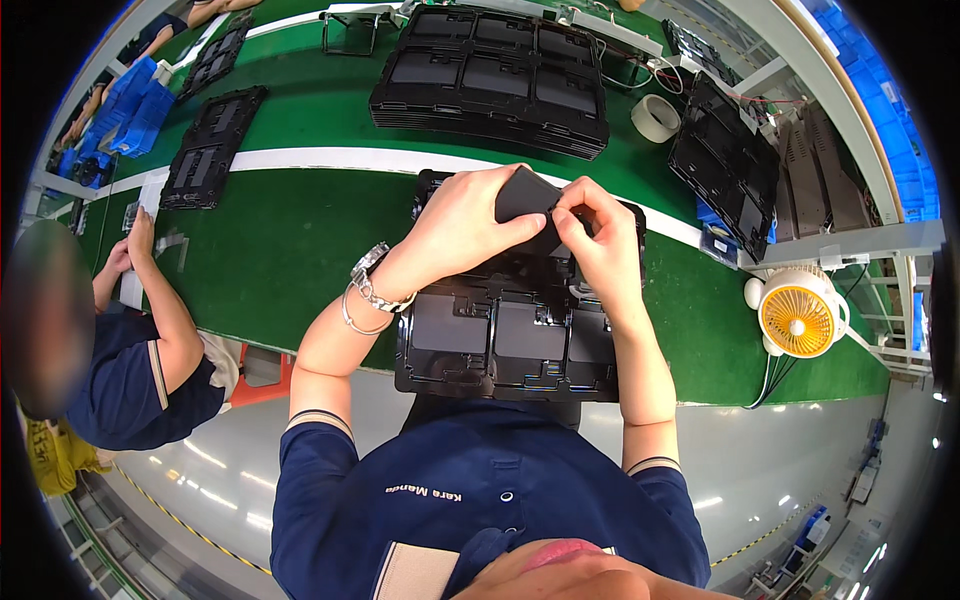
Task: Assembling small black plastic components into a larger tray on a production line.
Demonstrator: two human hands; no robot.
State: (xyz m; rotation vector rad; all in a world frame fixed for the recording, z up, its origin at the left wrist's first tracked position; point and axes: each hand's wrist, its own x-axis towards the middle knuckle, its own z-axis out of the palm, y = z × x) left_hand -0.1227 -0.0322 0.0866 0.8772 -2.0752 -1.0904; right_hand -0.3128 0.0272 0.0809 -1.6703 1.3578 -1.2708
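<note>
My left hand (462,218) is closed on a dark grey, flat rectangular piece (524,194), holding it tilted up between thumb and fingers. At the right edge of that piece, the fingers of my right hand (603,232) are pinched together; what is between their tips is too small to make out. Under both hands lies a glossy black compartment tray (405,372) at the table's near edge. Similar dark flat pieces (450,325) sit in its near compartments. My hands and forearms hide part of the far compartments.
A stack of black trays (490,125) stands beyond my hands. More trays lean at right (725,165) and lie at left (212,150). A tape roll (655,118) and a small yellow-and-white fan (797,312) are to the right. A co-worker (140,360) sits at left, near blue bins (140,110).
</note>
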